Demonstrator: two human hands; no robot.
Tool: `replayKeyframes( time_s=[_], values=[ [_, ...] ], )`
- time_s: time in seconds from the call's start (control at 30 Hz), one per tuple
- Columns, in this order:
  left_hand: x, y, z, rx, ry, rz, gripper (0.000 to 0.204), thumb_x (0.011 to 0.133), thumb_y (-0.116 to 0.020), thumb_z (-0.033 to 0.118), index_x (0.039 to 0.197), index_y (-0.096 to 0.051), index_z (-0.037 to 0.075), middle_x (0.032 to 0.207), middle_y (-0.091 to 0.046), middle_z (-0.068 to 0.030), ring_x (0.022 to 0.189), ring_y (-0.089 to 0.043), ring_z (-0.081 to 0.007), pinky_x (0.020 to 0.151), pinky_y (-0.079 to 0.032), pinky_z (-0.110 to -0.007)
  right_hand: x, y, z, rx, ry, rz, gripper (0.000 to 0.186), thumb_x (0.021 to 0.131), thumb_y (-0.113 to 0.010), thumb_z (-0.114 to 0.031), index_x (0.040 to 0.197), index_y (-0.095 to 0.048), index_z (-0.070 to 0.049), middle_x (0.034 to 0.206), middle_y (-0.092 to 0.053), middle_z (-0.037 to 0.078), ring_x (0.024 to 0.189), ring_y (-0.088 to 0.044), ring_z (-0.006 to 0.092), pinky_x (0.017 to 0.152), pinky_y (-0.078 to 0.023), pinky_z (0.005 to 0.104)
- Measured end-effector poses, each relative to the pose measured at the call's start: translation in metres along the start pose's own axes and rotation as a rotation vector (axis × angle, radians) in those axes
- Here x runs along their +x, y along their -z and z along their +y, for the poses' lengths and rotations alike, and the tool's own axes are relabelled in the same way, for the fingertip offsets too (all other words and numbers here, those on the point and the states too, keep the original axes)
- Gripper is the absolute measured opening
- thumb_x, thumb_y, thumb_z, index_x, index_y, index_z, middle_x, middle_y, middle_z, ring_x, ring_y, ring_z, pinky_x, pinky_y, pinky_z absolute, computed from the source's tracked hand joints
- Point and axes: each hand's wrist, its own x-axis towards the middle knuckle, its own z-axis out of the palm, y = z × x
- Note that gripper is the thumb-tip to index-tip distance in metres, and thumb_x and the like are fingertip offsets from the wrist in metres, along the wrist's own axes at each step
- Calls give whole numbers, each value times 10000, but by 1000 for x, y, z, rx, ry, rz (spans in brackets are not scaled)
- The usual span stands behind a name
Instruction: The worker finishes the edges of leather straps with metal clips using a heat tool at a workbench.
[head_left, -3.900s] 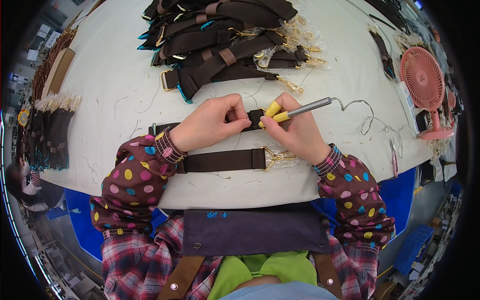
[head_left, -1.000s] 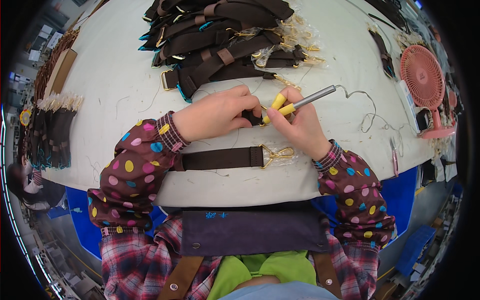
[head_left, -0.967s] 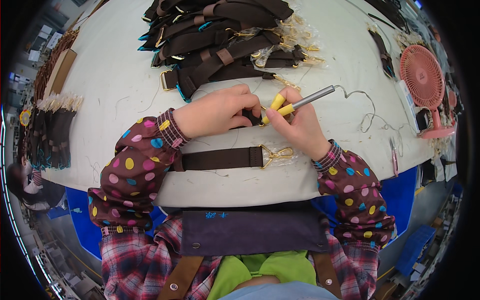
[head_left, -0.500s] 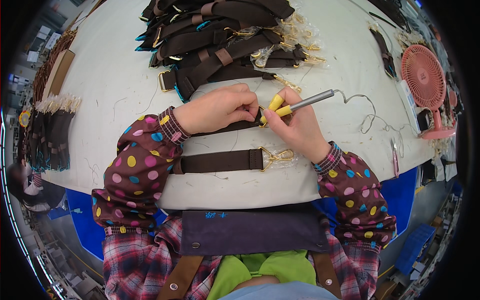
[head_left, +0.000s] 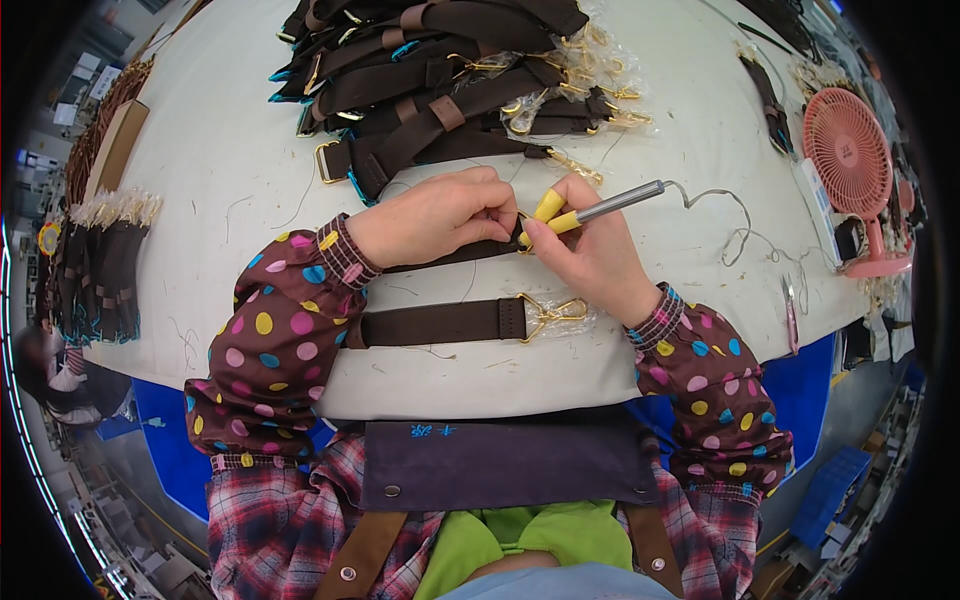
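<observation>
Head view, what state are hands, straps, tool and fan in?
Left hand: pinched closed at handled strap.
Right hand: gripping pen tool.
Pen tool: tilted, corded.
Handled strap: partly hidden by left hand.
Lower strap: flat, clip in clear plastic.
Strap pile: heaped, overlapping.
Pink fan: upright; spinning or not, unclear.

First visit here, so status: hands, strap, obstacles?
Left hand holding dark strap. Right hand gripping corded tool at strap's end. Second strap nearer body; nothing visibly blocking.

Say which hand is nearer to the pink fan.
Right. The right hand, gripping the pen-like tool, is left of the pink fan; the left hand, at the dark strap, is farther left.
</observation>
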Motion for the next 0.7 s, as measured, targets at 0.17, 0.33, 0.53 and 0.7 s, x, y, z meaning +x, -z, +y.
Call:
replayKeyframes(
  time_s=[0.17,0.33,0.53,0.7],
  values=[
    [-1,-1,-1,9,-95,75,75,892,-593,62,920,-535,25,880,-559,-63,816,-563,-169,699,-474,-281,-1,-1,-3,-30,12,-13,186,853,-648,-76,883,-471,-24,707,-562,37,593,-554,77,521,-439,224],
    [-5,3,2,-313,298,62,84,973,-488,118,952,-457,43,795,-585,-46,645,-559,-70,532,-476,-210,1,-1,-11,-11,6,28,168,878,-632,-49,911,-470,-19,751,-543,11,616,-548,45,522,-434,201],
    [-5,3,1,-309,297,69,93,979,-475,132,952,-461,43,797,-586,-53,640,-560,-80,554,-484,-214,5,-6,1,1,48,57,184,879,-655,-89,910,-484,-26,736,-523,4,586,-506,37,507,-409,200],
    [-6,3,1,-302,288,72,90,973,-484,123,946,-461,40,796,-585,-54,635,-559,-82,551,-483,-216,6,-7,0,0,12,44,197,873,-669,-107,910,-493,-28,742,-517,7,576,-490,41,501,-395,202]
  ],
)
